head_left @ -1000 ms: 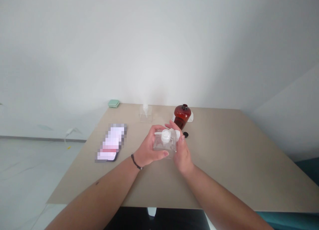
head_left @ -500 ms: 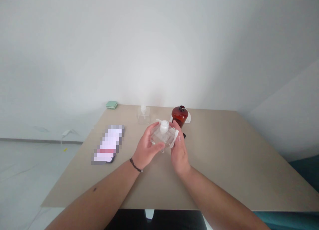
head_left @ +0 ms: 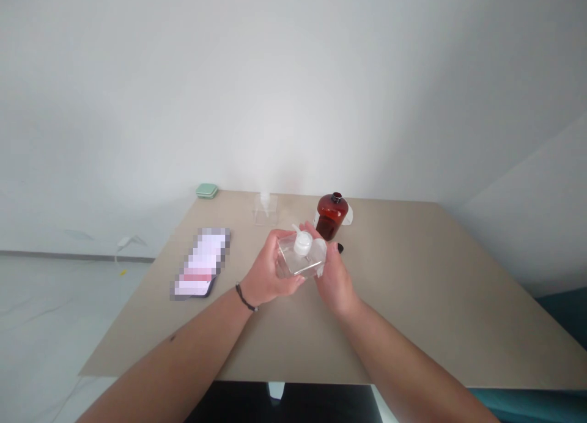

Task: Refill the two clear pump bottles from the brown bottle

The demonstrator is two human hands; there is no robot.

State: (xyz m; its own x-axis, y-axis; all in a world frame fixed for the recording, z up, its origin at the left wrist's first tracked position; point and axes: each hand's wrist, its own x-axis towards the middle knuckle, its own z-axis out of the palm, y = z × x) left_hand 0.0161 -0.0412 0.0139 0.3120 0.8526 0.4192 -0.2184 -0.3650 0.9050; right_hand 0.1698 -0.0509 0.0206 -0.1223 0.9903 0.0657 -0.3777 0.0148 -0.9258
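Note:
A clear square pump bottle [head_left: 293,264] with a white pump head is held above the table, tilted, between my two hands. My left hand [head_left: 268,270] grips its left side, thumb along the near face and fingers around the back. My right hand [head_left: 337,282] is at its right side, pressing a thin white sheet [head_left: 320,249], like a tissue or wipe, against the bottle. Its fingers are partly hidden behind the bottle. Just beyond stands an amber bottle [head_left: 332,210], uncapped, with a small black object [head_left: 340,248] near its base.
Another clear pump bottle [head_left: 265,215] stands at the back of the table [head_left: 422,301]. A phone [head_left: 202,263], its screen blurred, lies on the left. At the back left corner is a green case [head_left: 206,191]. Something white [head_left: 350,214] sits behind the amber bottle. A wall rises behind.
The clear bottle has been turned and tipped, so its pump head and near face show differently. My right hand has shifted slightly right and down, the white sheet now flatter against the bottle.

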